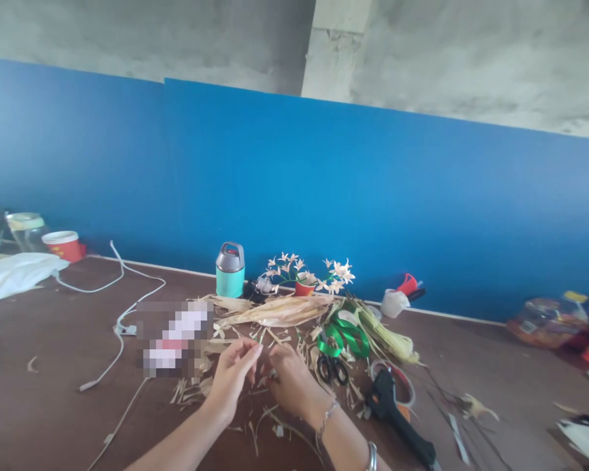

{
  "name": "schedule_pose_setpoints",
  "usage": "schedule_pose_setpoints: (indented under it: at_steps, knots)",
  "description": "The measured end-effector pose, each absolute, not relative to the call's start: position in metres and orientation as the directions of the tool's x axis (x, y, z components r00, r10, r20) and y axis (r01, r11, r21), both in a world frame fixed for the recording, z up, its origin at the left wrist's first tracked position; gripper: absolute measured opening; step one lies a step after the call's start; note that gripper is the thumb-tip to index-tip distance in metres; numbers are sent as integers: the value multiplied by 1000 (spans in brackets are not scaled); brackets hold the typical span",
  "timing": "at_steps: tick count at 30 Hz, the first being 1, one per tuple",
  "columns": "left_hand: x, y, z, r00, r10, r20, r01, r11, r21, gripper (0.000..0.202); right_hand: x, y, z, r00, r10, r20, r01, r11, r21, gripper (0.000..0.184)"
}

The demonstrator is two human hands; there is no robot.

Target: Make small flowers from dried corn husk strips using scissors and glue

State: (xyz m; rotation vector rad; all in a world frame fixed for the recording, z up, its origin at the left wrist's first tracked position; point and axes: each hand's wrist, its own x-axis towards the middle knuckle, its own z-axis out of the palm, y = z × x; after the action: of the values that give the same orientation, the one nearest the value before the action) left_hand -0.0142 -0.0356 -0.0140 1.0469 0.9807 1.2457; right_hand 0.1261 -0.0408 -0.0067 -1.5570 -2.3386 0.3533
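My left hand (233, 376) and my right hand (290, 379) meet over the brown table (53, 353), fingertips pinched together on a small strip of dried husk I can barely make out. Loose dried corn husks (279, 311) lie in a pile just behind the hands, with scraps scattered around them. Black scissors (332, 368) lie right of my right hand. A black glue gun (397, 415) rests further right. A coil of green ribbon (346, 337) sits behind the scissors.
A teal insulated jar (230, 270) and a small pot of husk flowers (307, 278) stand by the blue wall. White cables (120, 314) run across the left. A red cup (63, 245), white cloth (14, 275) and packets (550, 324) sit at the edges.
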Motion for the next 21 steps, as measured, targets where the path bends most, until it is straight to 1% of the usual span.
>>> schedule_pose_setpoints:
  at_steps: [4, 8, 16, 21]
  knots:
    - [-15, -34, -13, 53, 999, 11, -153, -3, 988, 25, 128, -43, -9, -356, 924, 140, 817, 380, -434, 17]
    - [-16, -32, -13, 30, 1000, -8, -110, 11, 994, 27, 129, -44, -13, -386, 910, 152, 790, 411, -456, 18]
    - [-17, -32, -17, 11, 1000, 16, -109, -15, 994, 25, 128, -48, -14, -412, 894, 175, 802, 447, -397, 18]
    - [-17, -32, -15, -3, 1000, -12, -74, 12, 997, 26, 128, -46, -15, -408, 892, 194, 814, 452, -365, 17]
